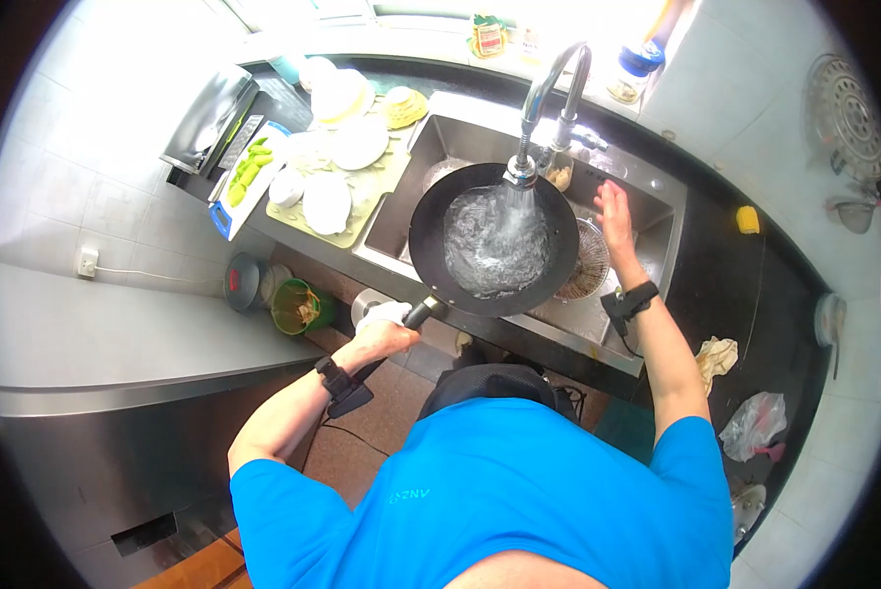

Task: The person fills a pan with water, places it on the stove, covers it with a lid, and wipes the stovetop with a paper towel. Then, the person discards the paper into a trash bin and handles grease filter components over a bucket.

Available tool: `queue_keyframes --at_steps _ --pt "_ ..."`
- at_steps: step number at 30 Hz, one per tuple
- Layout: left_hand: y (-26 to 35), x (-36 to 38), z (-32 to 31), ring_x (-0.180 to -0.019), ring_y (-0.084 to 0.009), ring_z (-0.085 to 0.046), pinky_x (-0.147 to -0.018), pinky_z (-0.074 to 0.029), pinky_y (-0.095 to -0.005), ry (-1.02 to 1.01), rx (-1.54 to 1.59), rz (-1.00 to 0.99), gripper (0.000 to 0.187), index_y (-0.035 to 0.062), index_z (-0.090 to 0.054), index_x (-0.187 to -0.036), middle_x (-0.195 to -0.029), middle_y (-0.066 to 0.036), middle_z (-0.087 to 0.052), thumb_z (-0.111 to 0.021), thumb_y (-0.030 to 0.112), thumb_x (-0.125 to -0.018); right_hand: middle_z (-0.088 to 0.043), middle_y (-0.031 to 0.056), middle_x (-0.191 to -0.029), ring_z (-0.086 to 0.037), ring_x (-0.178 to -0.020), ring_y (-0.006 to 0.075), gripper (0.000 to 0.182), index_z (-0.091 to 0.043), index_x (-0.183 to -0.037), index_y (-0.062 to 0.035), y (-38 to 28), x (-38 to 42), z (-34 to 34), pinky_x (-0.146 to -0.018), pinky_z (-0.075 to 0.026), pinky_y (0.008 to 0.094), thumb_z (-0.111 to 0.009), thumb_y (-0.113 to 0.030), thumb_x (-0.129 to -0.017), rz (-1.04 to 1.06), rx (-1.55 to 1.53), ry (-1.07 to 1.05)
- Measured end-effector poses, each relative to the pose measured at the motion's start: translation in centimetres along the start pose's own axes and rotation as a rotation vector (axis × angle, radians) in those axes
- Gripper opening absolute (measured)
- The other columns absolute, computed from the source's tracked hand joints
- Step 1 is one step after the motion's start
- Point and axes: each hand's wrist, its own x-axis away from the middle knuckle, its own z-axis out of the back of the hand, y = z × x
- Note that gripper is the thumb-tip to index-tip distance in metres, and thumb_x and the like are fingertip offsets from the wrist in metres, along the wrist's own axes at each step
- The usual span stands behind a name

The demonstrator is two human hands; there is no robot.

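A black wok [426, 250] hangs over the sink [440, 137], with water in it. From the tap [531, 108] a stream runs straight down into the wok. My left hand [386, 334] is wrapped round the wok's handle [421, 312] at the front edge of the counter. A bright white patch covers part of that hand, and I cannot make out what it is. My right hand [614, 224] is raised over the sink's right side, fingers stretched out and holding nothing. Below it a round wire strainer [590, 260] lies in the sink.
Left of the sink, white dishes [360, 142] stand on a pale green mat [367, 211], beside a cutting board [226, 218] with green vegetables [251, 169]. A green bin [288, 312] is below. Rightward lie a yellow sponge [747, 219], a cloth [717, 361] and a plastic bag [755, 424].
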Motion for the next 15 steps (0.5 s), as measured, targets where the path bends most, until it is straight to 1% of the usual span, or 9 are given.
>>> queue_keyframes --at_steps 1,3,4,6,8,11,12,14,15 --pt "0.3 0.1 0.1 -0.063 -0.0144 -0.065 -0.061 -0.052 -0.0314 0.006 -0.021 0.011 0.016 0.0074 -0.068 -0.09 -0.07 -0.004 -0.065 -0.068 0.019 -0.078 -0.052 0.0143 -0.147 -0.056 -0.129 0.0254 0.066 -0.041 -0.151 -0.0079 0.2 -1.3 0.1 -0.102 -0.045 0.0411 -0.043 -0.056 -0.106 0.002 -0.001 0.0" --pt "0.4 0.1 0.1 -0.064 -0.0145 -0.065 -0.062 -0.052 -0.0316 0.014 -0.043 0.021 0.017 0.0075 -0.068 -0.09 -0.071 -0.004 -0.065 -0.068 0.019 -0.079 -0.046 0.0135 -0.153 -0.05 -0.136 0.0265 0.07 -0.037 -0.154 -0.0088 0.0 -3.6 0.2 -0.109 -0.041 0.0439 -0.044 -0.058 -0.105 0.072 0.007 0.06" --pt "0.1 0.1 0.0 -0.064 -0.0145 -0.065 -0.062 -0.052 -0.0316 0.007 -0.014 0.021 0.017 0.0077 -0.068 -0.091 -0.07 -0.004 -0.065 -0.068 0.02 -0.079 -0.037 0.0127 -0.16 -0.038 -0.146 0.0267 0.076 -0.031 -0.158 -0.0099 -0.3 -4.4 0.4 -0.116 -0.032 0.0465 -0.043 -0.061 -0.104 0.066 -0.021 0.028" --pt "-0.3 0.0 -0.1 -0.065 -0.0145 -0.065 -0.062 -0.052 -0.0316 0.001 0.015 0.021 0.017 0.0078 -0.068 -0.091 -0.07 -0.004 -0.065 -0.068 0.02 -0.079 -0.034 0.0132 -0.161 -0.035 -0.147 0.0272 0.078 -0.029 -0.159 -0.0089 -1.0 -5.0 0.4 -0.118 -0.03 0.0468 -0.043 -0.062 -0.104 0.064 -0.05 0.006" --pt "-0.3 0.0 -0.2 -0.073 -0.0265 -0.068 -0.069 -0.052 -0.0403 0.013 0.003 0.014 0.017 0.0125 -0.068 -0.088 -0.073 -0.007 -0.069 -0.066 0.026 -0.078 -0.028 0.0143 -0.164 -0.029 -0.151 0.0282 0.082 -0.024 -0.16 -0.0071 -2.7 -5.0 0.4 -0.12 -0.025 0.0476 -0.042 -0.063 -0.104 0.057 -0.105 -0.034" --pt "0.1 -0.1 0.0 -0.073 -0.027 -0.068 -0.069 -0.052 -0.0403 -0.014 -0.004 0.035 0.017 0.0123 -0.068 -0.088 -0.074 -0.007 -0.069 -0.066 0.026 -0.079 -0.02 0.016 -0.169 -0.02 -0.156 0.0296 0.088 -0.018 -0.162 -0.0043 -4.2 -5.3 0.1 -0.124 -0.018 0.0488 -0.041 -0.066 -0.103 0.046 -0.187 -0.1" --pt "0.2 0.0 0.1 -0.073 -0.027 -0.068 -0.069 -0.052 -0.0403 -0.014 -0.003 0.038 0.017 0.0123 -0.068 -0.088 -0.074 -0.007 -0.069 -0.066 0.026 -0.079 -0.02 0.016 -0.169 -0.02 -0.156 0.0296 0.088 -0.018 -0.162 -0.0043 -4.1 -5.6 -0.1 -0.124 -0.018 0.0488 -0.041 -0.066 -0.103 0.046 -0.187 -0.102" --pt "0.6 0.1 0.3 -0.064 -0.0153 -0.064 -0.062 -0.05 -0.0326 -0.021 0.01 0.04 0.014 0.0092 -0.067 -0.089 -0.07 -0.003 -0.065 -0.068 0.019 -0.079 -0.018 0.0179 -0.169 -0.02 -0.156 0.0329 0.09 -0.017 -0.162 -0.0026 -3.9 -6.2 -0.3 -0.124 -0.017 0.0492 -0.04 -0.066 -0.103 0.037 -0.193 -0.132" --pt "0.7 0.2 0.4 -0.064 -0.0153 -0.064 -0.062 -0.05 -0.0326 -0.021 0.01 0.041 0.014 0.0092 -0.067 -0.089 -0.07 -0.003 -0.065 -0.068 0.019 -0.079 -0.018 0.0179 -0.169 -0.02 -0.156 0.0329 0.09 -0.017 -0.162 -0.0026 -3.8 -6.4 -0.3 -0.124 -0.017 0.0492 -0.04 -0.066 -0.103 0.036 -0.193 -0.133"
